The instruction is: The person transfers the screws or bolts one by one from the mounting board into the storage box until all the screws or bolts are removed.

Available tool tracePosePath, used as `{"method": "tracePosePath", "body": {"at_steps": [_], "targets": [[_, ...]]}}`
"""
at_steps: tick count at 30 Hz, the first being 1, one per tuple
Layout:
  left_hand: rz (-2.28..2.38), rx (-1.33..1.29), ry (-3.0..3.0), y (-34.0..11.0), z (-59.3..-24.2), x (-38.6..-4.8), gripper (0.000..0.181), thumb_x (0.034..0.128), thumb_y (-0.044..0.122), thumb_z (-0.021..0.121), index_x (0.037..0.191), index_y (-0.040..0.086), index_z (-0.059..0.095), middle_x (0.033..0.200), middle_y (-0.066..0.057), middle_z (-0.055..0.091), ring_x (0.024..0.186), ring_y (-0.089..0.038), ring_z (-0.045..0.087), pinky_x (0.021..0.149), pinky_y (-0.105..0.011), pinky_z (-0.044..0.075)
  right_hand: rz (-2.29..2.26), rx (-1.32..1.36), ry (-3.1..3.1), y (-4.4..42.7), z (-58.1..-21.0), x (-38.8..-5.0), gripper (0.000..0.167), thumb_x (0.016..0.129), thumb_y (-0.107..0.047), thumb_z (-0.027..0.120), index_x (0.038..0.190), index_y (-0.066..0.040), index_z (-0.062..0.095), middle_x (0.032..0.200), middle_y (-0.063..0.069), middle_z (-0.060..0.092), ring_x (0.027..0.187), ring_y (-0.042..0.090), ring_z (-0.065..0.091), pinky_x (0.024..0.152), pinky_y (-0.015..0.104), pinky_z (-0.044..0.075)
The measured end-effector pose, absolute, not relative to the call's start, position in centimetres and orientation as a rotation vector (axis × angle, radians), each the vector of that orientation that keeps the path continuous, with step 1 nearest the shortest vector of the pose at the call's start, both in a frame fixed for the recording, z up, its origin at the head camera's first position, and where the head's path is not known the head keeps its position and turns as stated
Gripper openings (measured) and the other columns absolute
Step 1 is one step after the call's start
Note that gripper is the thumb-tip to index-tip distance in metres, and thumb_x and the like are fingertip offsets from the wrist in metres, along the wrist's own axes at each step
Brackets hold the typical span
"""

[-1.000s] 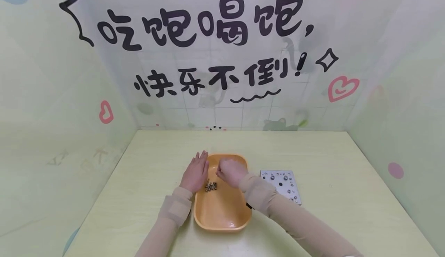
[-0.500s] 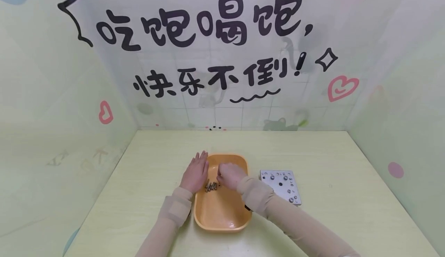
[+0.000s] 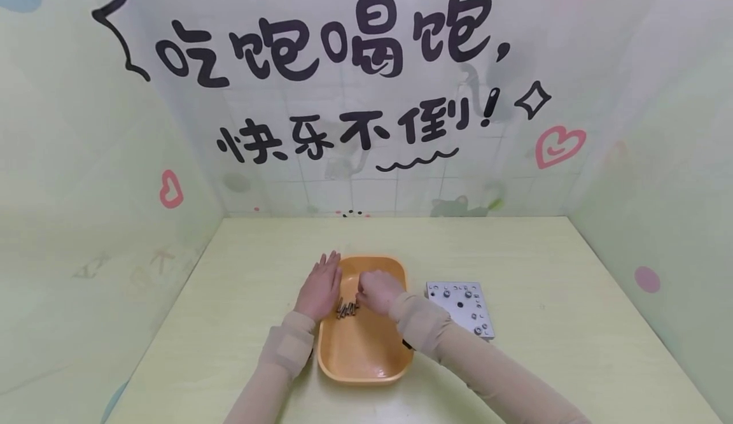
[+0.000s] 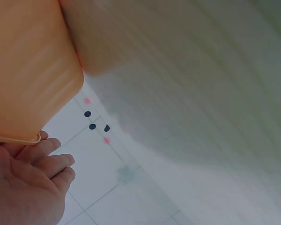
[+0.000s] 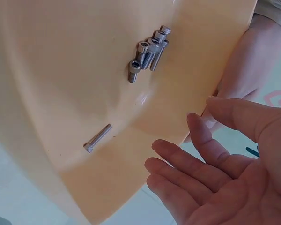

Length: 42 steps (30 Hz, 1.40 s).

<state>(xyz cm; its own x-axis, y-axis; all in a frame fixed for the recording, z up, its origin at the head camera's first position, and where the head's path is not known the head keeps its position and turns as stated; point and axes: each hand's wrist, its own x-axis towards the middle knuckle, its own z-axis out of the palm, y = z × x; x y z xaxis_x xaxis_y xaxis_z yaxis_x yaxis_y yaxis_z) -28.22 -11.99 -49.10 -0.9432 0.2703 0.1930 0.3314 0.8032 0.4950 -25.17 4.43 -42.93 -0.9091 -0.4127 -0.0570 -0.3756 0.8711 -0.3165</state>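
Note:
An orange plastic tub [image 3: 366,357] stands on the table. Inside it, toward its left side, lies a small cluster of metal socket head bolts [image 3: 347,310]. The right wrist view shows these bolts [image 5: 144,55] close together and a single bolt [image 5: 98,138] lying apart. My left hand [image 3: 318,288] rests along the tub's left rim, fingers extended; the left wrist view shows the fingers [image 4: 50,165] under the rim. Over the tub, beside the bolts, is my right hand [image 3: 380,291]. Its fingers [image 5: 178,161] are loosely bent, thumb apart from them, with nothing between.
A silver metal plate [image 3: 461,317] with holes and several bolt heads lies on the table right of the tub, partly behind the right forearm. The pale table [image 3: 252,252] meets printed walls at the back and both sides.
My right hand has come slightly nearer along the tub, down beside the bolts. My left hand stays at the rim. The head view has shifted a little.

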Motion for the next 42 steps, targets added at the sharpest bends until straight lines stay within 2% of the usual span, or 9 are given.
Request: {"method": "tracePosePath", "body": {"at_steps": [11,16,18,22,25,27,31,37,42], "targets": [[-0.830,-0.470,-2.878,-12.0,-49.1,-28.2,0.047,0.1081,0.022,0.035,0.147,-0.006,0.040,0.154,-0.021,0.038,0.145,-0.041,0.031,0.122,-0.052,0.023,-0.601,-0.554,2.947,6.5,-41.7,-24.5,0.017,0.095,-0.017,0.065,0.105,-0.003,0.067,0.105,0.012,0.072,0.097,0.027,0.069,0.087,0.038,0.059],[-0.832,-0.483,-2.878,-11.9,-49.1,-28.1,0.047,0.1081,0.021,0.035,0.147,-0.006,0.039,0.154,-0.022,0.037,0.145,-0.041,0.030,0.122,-0.052,0.023,-0.682,-0.524,2.998,8.6,-41.3,-24.2,0.014,0.095,-0.013,0.065,0.104,-0.002,0.067,0.105,0.014,0.072,0.095,0.030,0.069,0.084,0.042,0.058],[-0.837,-0.481,-2.882,-12.0,-49.1,-28.1,0.048,0.1082,0.021,0.034,0.147,-0.006,0.039,0.155,-0.022,0.037,0.146,-0.041,0.030,0.123,-0.052,0.022,-0.698,-0.513,3.019,9.7,-41.3,-24.2,0.013,0.095,-0.011,0.065,0.103,-0.002,0.067,0.103,0.014,0.072,0.089,0.028,0.068,0.081,0.041,0.058],[-0.843,-0.478,-2.882,-12.1,-49.0,-28.1,0.048,0.1082,0.021,0.033,0.147,-0.006,0.038,0.155,-0.022,0.036,0.146,-0.042,0.029,0.123,-0.052,0.022,-0.709,-0.459,3.032,11.9,-41.4,-24.2,0.011,0.095,-0.010,0.064,0.101,-0.001,0.067,0.107,0.016,0.072,0.091,0.028,0.068,0.082,0.041,0.058],[-0.845,-0.481,-2.877,-12.0,-49.0,-28.1,0.048,0.1081,0.021,0.034,0.147,-0.007,0.039,0.154,-0.023,0.037,0.145,-0.042,0.029,0.123,-0.053,0.022,-0.708,-0.403,3.032,13.6,-41.9,-23.9,0.010,0.096,-0.010,0.063,0.100,-0.002,0.067,0.113,0.018,0.070,0.100,0.031,0.068,0.088,0.043,0.057],[-0.849,-0.481,-2.872,-12.0,-49.0,-28.1,0.048,0.1081,0.021,0.034,0.146,-0.007,0.039,0.154,-0.023,0.037,0.145,-0.042,0.030,0.123,-0.053,0.022,-0.723,-0.373,3.028,14.5,-42.3,-23.7,0.008,0.095,-0.008,0.063,0.098,-0.002,0.066,0.111,0.018,0.070,0.100,0.032,0.068,0.087,0.044,0.057],[-0.842,-0.482,-2.869,-11.9,-49.1,-28.2,0.048,0.1080,0.021,0.034,0.146,-0.007,0.040,0.154,-0.023,0.038,0.145,-0.042,0.030,0.123,-0.052,0.023,-0.745,-0.344,3.019,15.8,-42.9,-23.3,0.006,0.094,-0.005,0.062,0.094,-0.002,0.066,0.103,0.017,0.071,0.090,0.027,0.068,0.080,0.041,0.058],[-0.846,-0.492,-2.865,-11.9,-49.1,-28.2,0.048,0.1081,0.021,0.034,0.146,-0.008,0.039,0.154,-0.023,0.038,0.145,-0.043,0.030,0.122,-0.053,0.023,-0.775,-0.328,3.039,17.0,-43.5,-22.7,0.007,0.095,-0.008,0.062,0.095,-0.002,0.066,0.113,0.021,0.069,0.081,0.024,0.065,0.073,0.038,0.056],[-0.845,-0.494,-2.856,-11.9,-49.2,-28.2,0.047,0.1081,0.021,0.034,0.145,-0.008,0.040,0.153,-0.024,0.038,0.145,-0.043,0.031,0.122,-0.053,0.023,-0.788,-0.309,3.057,17.9,-43.8,-21.8,0.007,0.094,-0.007,0.062,0.096,-0.002,0.066,0.117,0.023,0.068,0.089,0.028,0.067,0.081,0.043,0.057]]}}
